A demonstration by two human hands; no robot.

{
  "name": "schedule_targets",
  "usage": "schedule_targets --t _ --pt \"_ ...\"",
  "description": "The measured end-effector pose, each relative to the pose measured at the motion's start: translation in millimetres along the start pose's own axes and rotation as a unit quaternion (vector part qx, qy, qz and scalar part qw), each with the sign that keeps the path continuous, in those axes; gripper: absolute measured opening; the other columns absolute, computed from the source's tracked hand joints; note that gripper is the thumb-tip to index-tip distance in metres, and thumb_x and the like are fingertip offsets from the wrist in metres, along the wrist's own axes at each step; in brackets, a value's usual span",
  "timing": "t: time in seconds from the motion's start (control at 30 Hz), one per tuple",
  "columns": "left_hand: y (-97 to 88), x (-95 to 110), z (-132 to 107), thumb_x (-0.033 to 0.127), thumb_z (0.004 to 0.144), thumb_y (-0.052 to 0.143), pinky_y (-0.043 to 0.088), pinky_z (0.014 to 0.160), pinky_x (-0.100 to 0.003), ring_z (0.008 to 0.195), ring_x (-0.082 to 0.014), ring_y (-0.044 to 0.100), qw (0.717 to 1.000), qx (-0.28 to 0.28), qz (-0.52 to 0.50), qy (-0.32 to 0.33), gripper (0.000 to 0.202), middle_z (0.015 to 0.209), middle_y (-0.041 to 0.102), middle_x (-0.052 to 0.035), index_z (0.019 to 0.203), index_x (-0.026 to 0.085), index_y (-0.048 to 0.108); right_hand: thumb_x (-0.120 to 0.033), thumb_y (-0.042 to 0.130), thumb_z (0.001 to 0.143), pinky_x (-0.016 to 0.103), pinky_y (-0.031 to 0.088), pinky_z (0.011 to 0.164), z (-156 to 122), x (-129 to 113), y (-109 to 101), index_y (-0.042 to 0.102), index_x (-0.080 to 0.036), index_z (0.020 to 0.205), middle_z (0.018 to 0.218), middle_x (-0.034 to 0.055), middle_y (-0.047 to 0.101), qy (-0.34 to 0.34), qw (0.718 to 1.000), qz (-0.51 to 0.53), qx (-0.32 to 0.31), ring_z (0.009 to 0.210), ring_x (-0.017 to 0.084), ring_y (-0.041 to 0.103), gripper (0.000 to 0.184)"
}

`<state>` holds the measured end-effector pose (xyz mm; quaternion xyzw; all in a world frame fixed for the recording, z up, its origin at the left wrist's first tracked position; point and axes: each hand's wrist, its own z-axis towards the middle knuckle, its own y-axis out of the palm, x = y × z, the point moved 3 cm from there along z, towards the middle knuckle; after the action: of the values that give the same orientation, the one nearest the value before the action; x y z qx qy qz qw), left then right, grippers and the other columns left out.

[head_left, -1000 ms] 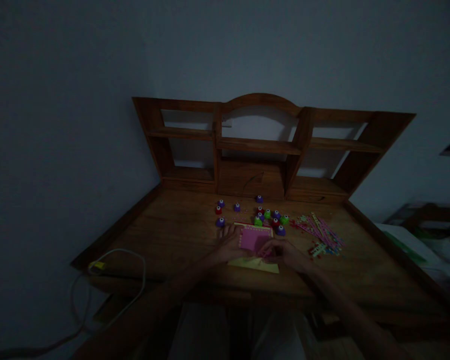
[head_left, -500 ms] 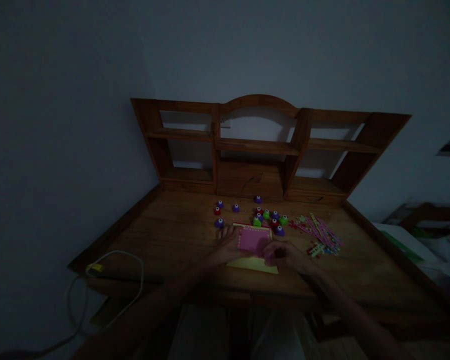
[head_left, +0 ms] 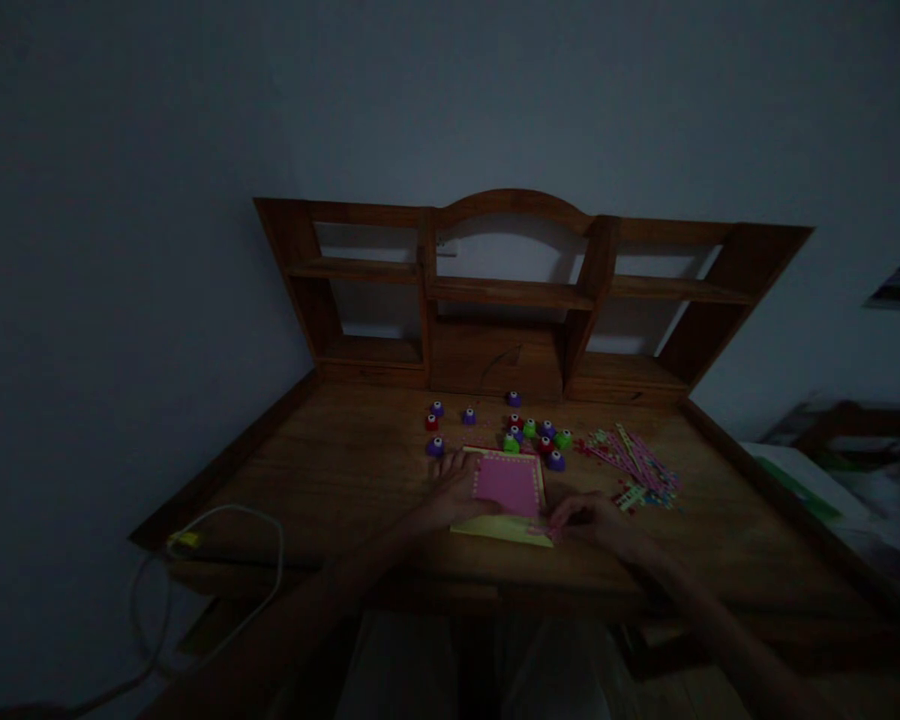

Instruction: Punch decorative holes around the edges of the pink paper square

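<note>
A pink card (head_left: 508,484) with a dotted border lies on a yellow sheet (head_left: 504,527) on the wooden desk (head_left: 345,480). My left hand (head_left: 456,488) rests flat on the card's left edge, fingers stretched out. My right hand (head_left: 591,515) sits at the sheet's lower right corner, fingers curled and pinched there; what they hold is too dark to make out. Several small round punches (head_left: 529,432) in purple, red and green stand just behind the card.
A pile of coloured paper strips (head_left: 634,465) lies to the right of the card. The wooden shelf unit (head_left: 510,295) stands at the desk's back. A white cable with a yellow plug (head_left: 184,541) hangs over the front left corner. The room is dim.
My right hand has slid from the card's lower middle out to the sheet's lower right corner, uncovering more of the pink card. My left hand has stayed in place.
</note>
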<state>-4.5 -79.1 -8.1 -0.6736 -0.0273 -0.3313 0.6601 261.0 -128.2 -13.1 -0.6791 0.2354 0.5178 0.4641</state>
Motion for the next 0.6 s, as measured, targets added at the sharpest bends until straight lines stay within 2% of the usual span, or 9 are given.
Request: schedule_targets --t 0.1,0.17,0.3,0.4,0.47,0.5,0.6 --pt "-4.0 1 0 0.069 0.065 0.067 0.030 0.100 -0.040 0.116 -0.0293 0.042 1.000 -0.020 0.004 0.012 0.075 0.120 0.049 -0.0066 0.122 0.025 0.049 -0.044 0.077 0.069 0.036 0.052 0.079 -13 3 -10 0.072 -0.018 0.081 0.086 0.0063 0.073 0.024 0.999 0.019 0.043 0.083 0.024 0.067 0.029" --pt "-8.4 1 -1 0.068 0.065 0.067 0.029 0.102 -0.040 0.119 -0.0294 0.040 0.999 -0.038 0.005 0.025 0.077 0.123 0.049 -0.0066 0.126 0.025 0.048 -0.044 0.076 0.070 0.035 0.053 0.076 -22 4 -24 0.071 -0.017 0.085 0.087 0.0079 0.072 0.040 0.991 0.044 0.121 0.081 0.023 0.067 0.031" --pt "-17.8 2 -5 0.064 0.069 0.068 0.029 0.105 -0.040 0.123 -0.0293 0.039 0.996 -0.057 0.013 0.069 0.075 0.128 0.048 -0.0073 0.130 0.025 0.049 -0.048 0.070 0.075 0.035 0.054 0.068 -38 10 -64 0.065 -0.018 0.100 0.096 0.0115 0.071 0.051 0.948 0.068 0.307 0.076 0.023 0.067 0.040" --pt "-23.4 11 -11 0.056 0.081 0.060 0.030 0.106 -0.038 0.125 -0.0274 0.040 0.987 -0.054 0.031 0.145 0.061 0.132 0.049 -0.0075 0.132 0.025 0.049 -0.054 0.068 0.073 0.039 0.056 0.068 -46 7 -91 0.063 -0.016 0.105 0.100 0.0145 0.069 0.039 0.916 -0.028 0.399 0.083 0.028 0.067 0.050" --pt "-24.5 21 -15 0.048 0.088 0.054 0.031 0.106 -0.038 0.124 -0.0268 0.045 0.978 -0.071 0.055 0.188 0.048 0.133 0.051 -0.0076 0.130 0.025 0.051 -0.057 0.066 0.073 0.040 0.056 0.064 -51 -10 -99 0.061 -0.015 0.109 0.103 0.0161 0.067 0.026 0.862 -0.120 0.492 0.082 0.029 0.068 0.056" --pt "-24.1 25 -16 0.044 0.090 0.052 0.032 0.105 -0.039 0.121 -0.0274 0.048 0.974 -0.082 0.071 0.199 0.043 0.132 0.053 -0.0083 0.128 0.024 0.053 -0.056 0.065 0.076 0.040 0.056 0.063 -53 -26 -96 0.059 -0.016 0.114 0.109 0.0164 0.066 0.007 0.844 -0.158 0.512 0.082 0.028 0.068 0.056" --pt "-18.9 38 -20 0.029 0.092 0.046 0.038 0.096 -0.045 0.109 -0.0310 0.056 0.968 -0.103 0.121 0.193 0.032 0.120 0.061 -0.0129 0.121 0.020 0.057 -0.049 0.058 0.086 0.038 0.058 0.065 -65 -100 -64 0.057 -0.020 0.121 0.113 0.0127 0.064 -0.072 0.811 -0.249 0.524 0.082 0.024 0.067 0.046"
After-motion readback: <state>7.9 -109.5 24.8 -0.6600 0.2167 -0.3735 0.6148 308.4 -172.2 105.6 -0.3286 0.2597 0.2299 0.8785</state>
